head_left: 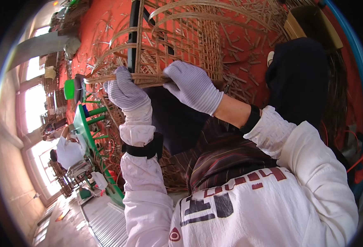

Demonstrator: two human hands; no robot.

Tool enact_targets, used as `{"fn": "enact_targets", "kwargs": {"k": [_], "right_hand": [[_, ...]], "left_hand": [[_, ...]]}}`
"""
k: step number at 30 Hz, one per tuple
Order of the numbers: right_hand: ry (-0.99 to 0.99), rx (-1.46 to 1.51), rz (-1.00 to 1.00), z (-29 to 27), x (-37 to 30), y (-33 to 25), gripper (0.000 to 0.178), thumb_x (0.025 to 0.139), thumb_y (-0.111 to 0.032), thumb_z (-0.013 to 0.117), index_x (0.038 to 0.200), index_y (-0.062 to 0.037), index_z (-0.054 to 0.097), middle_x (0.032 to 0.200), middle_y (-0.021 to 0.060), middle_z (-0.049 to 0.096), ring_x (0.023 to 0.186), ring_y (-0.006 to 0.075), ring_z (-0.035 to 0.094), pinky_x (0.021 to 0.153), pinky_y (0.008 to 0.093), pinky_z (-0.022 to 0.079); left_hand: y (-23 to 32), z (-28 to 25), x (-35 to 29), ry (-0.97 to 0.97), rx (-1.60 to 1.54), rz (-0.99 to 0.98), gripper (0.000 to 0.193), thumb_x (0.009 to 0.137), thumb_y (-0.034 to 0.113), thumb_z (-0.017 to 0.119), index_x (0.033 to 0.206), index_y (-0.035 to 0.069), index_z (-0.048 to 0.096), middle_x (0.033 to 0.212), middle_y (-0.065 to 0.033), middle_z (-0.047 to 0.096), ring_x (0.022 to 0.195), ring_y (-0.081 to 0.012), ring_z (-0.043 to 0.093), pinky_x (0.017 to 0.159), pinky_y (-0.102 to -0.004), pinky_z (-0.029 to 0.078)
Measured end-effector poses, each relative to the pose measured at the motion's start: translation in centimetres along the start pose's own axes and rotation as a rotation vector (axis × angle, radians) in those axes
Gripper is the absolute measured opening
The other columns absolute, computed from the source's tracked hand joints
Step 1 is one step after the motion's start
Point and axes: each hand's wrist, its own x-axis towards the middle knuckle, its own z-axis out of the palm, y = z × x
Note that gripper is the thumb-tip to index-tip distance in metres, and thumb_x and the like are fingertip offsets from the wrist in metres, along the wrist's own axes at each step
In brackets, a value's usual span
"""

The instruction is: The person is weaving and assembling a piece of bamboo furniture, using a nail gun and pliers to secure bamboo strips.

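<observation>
A brown wicker piece (202,39) with an open lattice weave stands before me, its long loose strands arching up and to the sides. A black metal bar (133,39) runs along its left part. Across its near edge lies a bundle of wicker strands (150,79). Wearing a grey-white striped glove, my left hand (126,91) is closed round the bundle's left part. My right hand (194,87), gloved alike, grips the same bundle farther right, thumb underneath and fingers over the top. Both palms are hidden.
Cut wicker scraps (241,51) litter the red floor. An open cardboard box (313,26) stands at the far right, near a blue curved edge (356,53). To the left are a green table (82,123), a green stool-like object (69,89) and another person (69,152) in white.
</observation>
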Motion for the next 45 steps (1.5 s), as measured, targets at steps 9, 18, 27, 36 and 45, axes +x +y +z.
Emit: {"fn": "enact_targets", "kwargs": {"k": [9, 18, 27, 36, 45], "right_hand": [[0.114, 0.098, -0.034, -0.8, 1.9, -1.0, 0.033, 0.081, -0.021, 0.068, 0.108, -0.0066, 0.057, 0.097, 0.0117, 0.056, 0.091, 0.031, 0.061, 0.078, 0.0418, 0.052], [0.169, 0.127, -0.09, -1.4, 2.1, -1.1, 0.026, 0.079, -0.014, 0.072, 0.1, -0.0065, 0.057, 0.091, 0.0112, 0.059, 0.085, 0.0323, 0.062, 0.073, 0.0395, 0.052], [0.36, 0.128, 0.361, -6.0, 4.0, 9.9, 0.016, 0.088, -0.021, 0.066, 0.093, -0.0048, 0.067, 0.086, 0.011, 0.068, 0.079, 0.0233, 0.066, 0.074, 0.0343, 0.052], [-0.263, -0.224, 1.013, -4.9, -9.9, 25.4, 0.024, 0.085, -0.018, 0.061, 0.108, -0.0117, 0.067, 0.109, 0.0169, 0.065, 0.105, 0.0359, 0.062, 0.091, 0.0435, 0.05], [-0.37, -0.369, 0.534, -3.4, -13.1, 23.9, 0.034, 0.079, -0.02, 0.071, 0.11, -0.0129, 0.06, 0.107, 0.0098, 0.06, 0.107, 0.0303, 0.057, 0.093, 0.0415, 0.046]], "left_hand": [[2.2, 0.4, 0.6, -0.075, -0.093, -0.27, 0.027, 0.094, 0.015, 0.053, 0.077, -0.002, 0.065, 0.073, -0.0141, 0.061, 0.076, -0.0301, 0.054, 0.074, -0.0441, 0.043], [2.7, 0.7, 0.4, -0.037, -0.283, -0.499, 0.03, 0.093, 0.019, 0.053, 0.08, -0.005, 0.065, 0.079, -0.0193, 0.058, 0.075, -0.0282, 0.056, 0.069, -0.0401, 0.045], [-3.5, 0.1, 1.8, -0.038, 0.031, -0.508, 0.027, 0.097, 0.016, 0.047, 0.082, 0.001, 0.064, 0.07, -0.0093, 0.064, 0.064, -0.0161, 0.061, 0.058, -0.0325, 0.048], [-19.5, -0.8, -2.9, 0.27, -0.565, -1.044, 0.031, 0.097, 0.031, 0.05, 0.095, 0.003, 0.062, 0.078, -0.0069, 0.061, 0.065, -0.0202, 0.061, 0.061, -0.0294, 0.049], [-22.3, -1.5, -6.0, 0.223, -0.647, -1.247, 0.034, 0.097, 0.033, 0.049, 0.101, 0.002, 0.062, 0.087, -0.0105, 0.063, 0.069, -0.0226, 0.062, 0.064, -0.0376, 0.052]]}}
